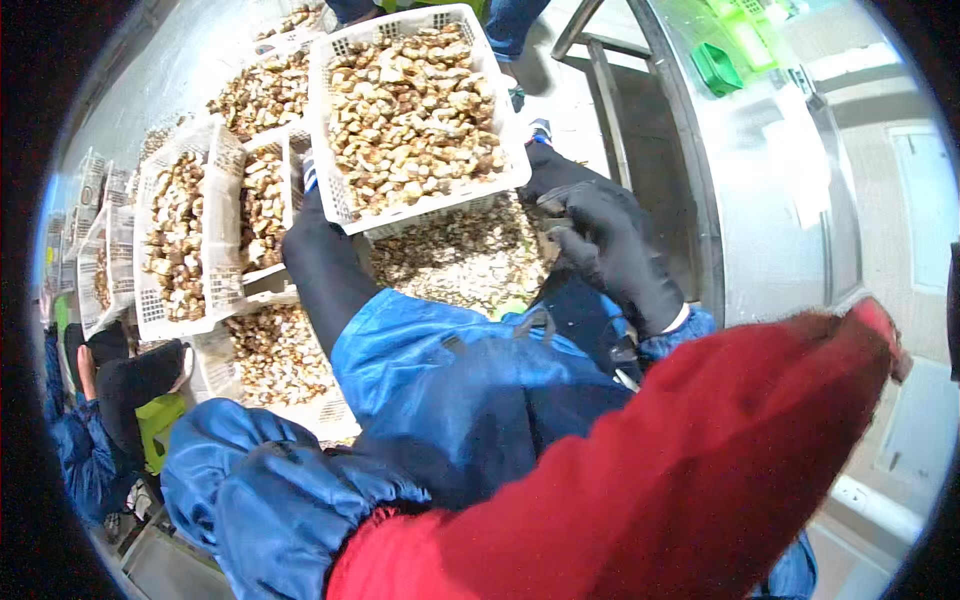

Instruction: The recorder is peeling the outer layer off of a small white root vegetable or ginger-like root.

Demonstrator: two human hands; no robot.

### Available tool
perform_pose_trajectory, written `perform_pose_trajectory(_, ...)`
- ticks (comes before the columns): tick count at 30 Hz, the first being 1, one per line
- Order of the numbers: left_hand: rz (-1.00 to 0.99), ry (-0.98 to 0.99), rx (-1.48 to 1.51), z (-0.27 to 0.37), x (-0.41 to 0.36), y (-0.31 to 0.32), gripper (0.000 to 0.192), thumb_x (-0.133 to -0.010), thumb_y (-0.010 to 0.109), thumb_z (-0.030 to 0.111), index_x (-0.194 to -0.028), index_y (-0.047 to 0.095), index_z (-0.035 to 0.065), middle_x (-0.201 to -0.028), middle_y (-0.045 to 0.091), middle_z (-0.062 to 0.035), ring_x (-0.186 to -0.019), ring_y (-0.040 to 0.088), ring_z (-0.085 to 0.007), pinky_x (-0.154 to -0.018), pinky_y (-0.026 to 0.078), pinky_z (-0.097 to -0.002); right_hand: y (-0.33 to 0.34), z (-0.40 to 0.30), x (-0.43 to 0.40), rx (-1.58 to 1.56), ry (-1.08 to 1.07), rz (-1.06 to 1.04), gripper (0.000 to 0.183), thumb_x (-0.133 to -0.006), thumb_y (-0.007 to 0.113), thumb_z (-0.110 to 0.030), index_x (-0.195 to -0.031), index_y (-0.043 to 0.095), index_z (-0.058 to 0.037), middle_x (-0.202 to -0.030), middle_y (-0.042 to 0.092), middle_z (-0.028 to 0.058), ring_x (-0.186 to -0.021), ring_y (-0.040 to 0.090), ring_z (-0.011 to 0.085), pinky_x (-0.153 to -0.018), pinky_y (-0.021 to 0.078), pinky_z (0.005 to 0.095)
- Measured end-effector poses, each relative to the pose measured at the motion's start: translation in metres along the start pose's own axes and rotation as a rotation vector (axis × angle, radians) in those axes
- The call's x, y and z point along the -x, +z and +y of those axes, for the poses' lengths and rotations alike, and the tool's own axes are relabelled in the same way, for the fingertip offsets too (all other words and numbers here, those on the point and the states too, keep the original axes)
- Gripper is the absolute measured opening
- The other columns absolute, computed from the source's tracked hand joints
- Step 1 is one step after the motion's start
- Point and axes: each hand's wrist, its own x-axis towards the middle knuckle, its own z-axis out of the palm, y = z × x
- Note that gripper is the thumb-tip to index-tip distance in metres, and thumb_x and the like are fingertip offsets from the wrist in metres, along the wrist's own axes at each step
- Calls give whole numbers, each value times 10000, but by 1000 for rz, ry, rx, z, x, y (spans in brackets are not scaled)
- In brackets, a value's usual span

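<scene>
In front of me a white plastic crate [341, 214] is full of lumpy tan and brown produce [416, 112] that looks like mushrooms. It sits above another container of darker, finer pieces [461, 255], between my black-trousered knees. My right hand [596, 232], in a black glove, is beside the crate's near right corner, above my right knee. Its finger and thumb are apart, with nothing clear between them. My left hand cannot be made out. A red sleeve or garment [600, 480] crosses the lower right close to the camera, and a blue oversleeve [255, 480] bunches at lower left.
More mesh-sided white crates [214, 232] of the same produce crowd the left. A metal frame [679, 135] stands to my right, with a green basket [716, 69] beyond it. Another person's blue sleeve [82, 457] is at far left, and someone's jeans [514, 30] are at the top.
</scene>
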Motion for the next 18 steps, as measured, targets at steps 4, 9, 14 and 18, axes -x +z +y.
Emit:
perform_pose_trajectory(4, -27, 193, -407, -19, -21, 29, 535, -694, 527, 130, -1202, 393, 32, -1213, 435, -154, -1131, 401, -291, -918, 333, -427, 15, 21, -2, -68, 23, 29, 195, -676, 572, -34, -868, 578, 0, -831, 586, 120, -765, 572, 210, -668, 450, 289)
perform_pose_trajectory(9, -20, 285, -628, -35, -32, 41, 525, -685, 526, 124, -1190, 407, 37, -1198, 449, -149, -1119, 412, -291, -914, 338, -420, 16, 31, -7, -50, 30, -35, 194, -696, 575, -46, -884, 571, 0, -864, 583, 125, -822, 557, 209, -725, 431, 277)
perform_pose_trajectory(14, -19, 285, -710, -44, -40, 33, 517, -677, 525, 118, -1178, 421, 41, -1184, 463, -144, -1107, 422, -291, -909, 343, -414, 23, 53, -4, -182, 23, 24, 240, -706, 584, -113, -931, 574, -28, -902, 575, 115, -881, 528, 243, -770, 405, 318)
perform_pose_trajectory(18, -18, 217, -681, -58, -51, -9, 510, -670, 524, 113, -1168, 432, 44, -1172, 474, -140, -1097, 430, -291, -906, 348, -408, 15, 58, -5, -141, 193, -12, 224, -737, 566, -125, -935, 570, -19, -953, 567, 112, -896, 529, 218, -771, 413, 321)
